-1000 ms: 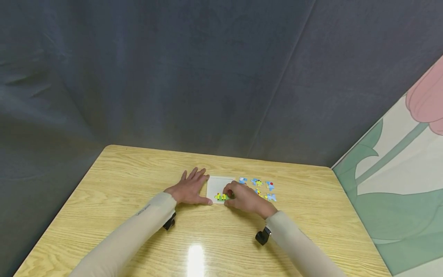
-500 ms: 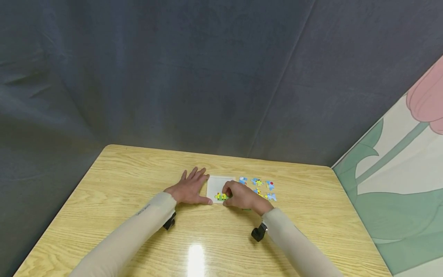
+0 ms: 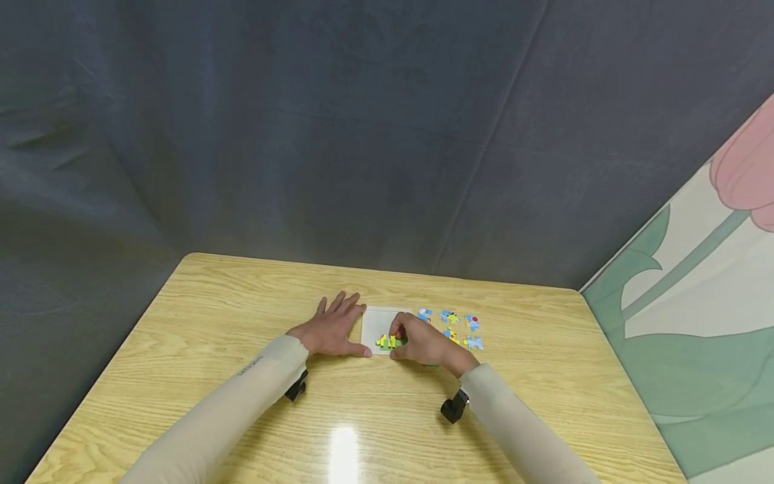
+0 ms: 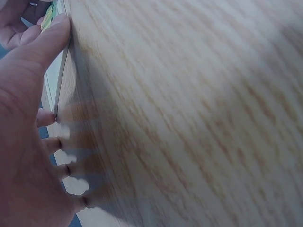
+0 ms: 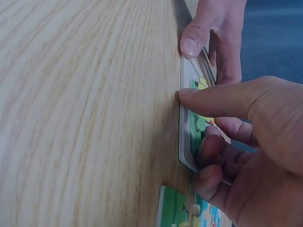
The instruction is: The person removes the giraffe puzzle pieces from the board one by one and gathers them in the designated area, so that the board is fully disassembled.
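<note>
A white puzzle tray (image 3: 379, 320) lies on the table. My left hand (image 3: 331, 333) is spread flat along its left side; thumb and forefinger touch the frame near the corners. Joined yellow-and-green puzzle pieces (image 3: 385, 341) lie along the tray's near side. Over the near right part, my right hand (image 3: 426, 344) has curled fingers on a green puzzle piece (image 5: 198, 125), while its thumb lies across the tray's rim, as the right wrist view shows. The hand partly covers that piece. In the left wrist view, the left thumb (image 4: 59, 28) presses the tray's edge.
Several loose puzzle pieces, among them a blue one with a red dot (image 3: 472, 323) and a pale blue one (image 3: 474, 343), lie right of the tray. Another green piece (image 5: 173, 208) lies close to the right hand. A dark curtain (image 3: 338, 134) hangs behind the wooden table (image 3: 242, 296).
My right hand has shifted slightly left and settled over the tray; red seen between its fingers is now hidden. The joined pieces have moved slightly. The left hand has stayed in place.
</note>
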### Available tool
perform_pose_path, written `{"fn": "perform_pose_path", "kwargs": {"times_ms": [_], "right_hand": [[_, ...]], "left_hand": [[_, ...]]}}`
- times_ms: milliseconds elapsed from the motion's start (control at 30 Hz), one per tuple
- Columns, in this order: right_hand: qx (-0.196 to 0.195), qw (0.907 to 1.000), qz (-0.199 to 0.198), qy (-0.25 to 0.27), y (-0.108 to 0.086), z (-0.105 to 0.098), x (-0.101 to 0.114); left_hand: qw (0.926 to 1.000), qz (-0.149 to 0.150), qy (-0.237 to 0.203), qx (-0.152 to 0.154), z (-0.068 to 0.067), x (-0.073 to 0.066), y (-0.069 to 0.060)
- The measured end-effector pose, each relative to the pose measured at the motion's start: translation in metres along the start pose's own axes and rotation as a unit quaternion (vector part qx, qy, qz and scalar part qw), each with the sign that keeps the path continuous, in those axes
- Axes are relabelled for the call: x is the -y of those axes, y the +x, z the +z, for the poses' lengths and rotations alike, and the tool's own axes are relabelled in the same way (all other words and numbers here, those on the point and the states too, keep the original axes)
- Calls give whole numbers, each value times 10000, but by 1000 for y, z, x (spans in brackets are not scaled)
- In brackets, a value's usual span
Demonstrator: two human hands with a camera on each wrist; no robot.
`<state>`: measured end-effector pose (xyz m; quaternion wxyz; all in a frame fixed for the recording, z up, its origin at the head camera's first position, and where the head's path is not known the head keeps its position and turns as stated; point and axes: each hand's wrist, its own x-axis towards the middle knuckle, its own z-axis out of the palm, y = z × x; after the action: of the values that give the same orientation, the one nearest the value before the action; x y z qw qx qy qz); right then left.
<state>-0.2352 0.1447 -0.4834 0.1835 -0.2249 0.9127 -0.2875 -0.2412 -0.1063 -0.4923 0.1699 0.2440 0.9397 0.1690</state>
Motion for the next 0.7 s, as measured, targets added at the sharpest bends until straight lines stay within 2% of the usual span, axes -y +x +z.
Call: {"fn": "perform_pose_path", "kwargs": {"times_ms": [133, 433, 700], "right_hand": [[-79, 9998, -138, 71, -1, 0, 0], [85, 9952, -666, 718, -3, -3, -2], [142, 9915, -791, 1019, -11, -13, -2]], "left_hand": [[10000, 16, 2, -5, -2, 0, -1], [10000, -15, -66, -15, -1, 1, -1], [10000, -48, -67, 17, -1, 1, -1]]}}
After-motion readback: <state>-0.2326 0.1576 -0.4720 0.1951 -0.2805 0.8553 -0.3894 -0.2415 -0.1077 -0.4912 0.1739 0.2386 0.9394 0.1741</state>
